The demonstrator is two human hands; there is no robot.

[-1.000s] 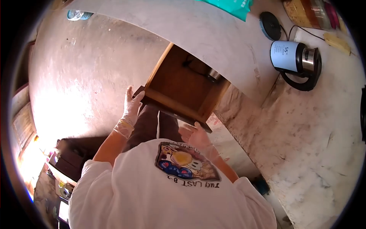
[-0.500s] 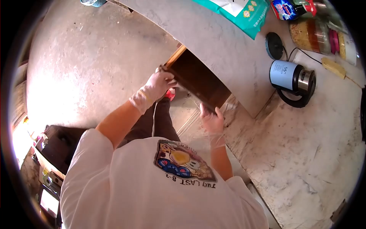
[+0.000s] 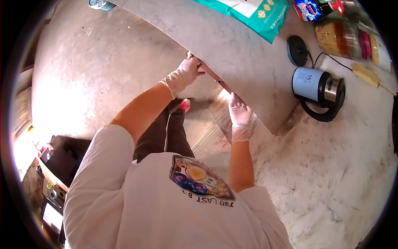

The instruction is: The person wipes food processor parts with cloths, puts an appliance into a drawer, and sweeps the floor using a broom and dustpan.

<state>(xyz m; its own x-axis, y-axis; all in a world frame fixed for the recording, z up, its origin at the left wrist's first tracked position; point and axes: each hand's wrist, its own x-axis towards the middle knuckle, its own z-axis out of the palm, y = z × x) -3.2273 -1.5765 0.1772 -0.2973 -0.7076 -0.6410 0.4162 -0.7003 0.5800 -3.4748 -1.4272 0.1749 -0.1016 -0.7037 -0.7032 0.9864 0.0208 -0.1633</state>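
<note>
Drawer front [image 3: 211, 73]: smooth, wood-look | gloves [image 3: 177, 82]: translucent plastic | kettle collar [image 3: 331, 89]: shiny metal | T-shirt [image 3: 153, 199]: matt cloth | pouch [image 3: 262, 25]: glossy plastic

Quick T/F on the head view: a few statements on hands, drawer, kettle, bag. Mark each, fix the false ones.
1. The left hand and right hand are both at the drawer. True.
2. The drawer stands wide open. False: none of its inside shows.
3. Both hands are gloved. True.
4. The kettle sits on the black disc. False: the kettle is beside the black disc, not on it.
5. The teal-and-white bag lies on the tabletop. True.
</note>
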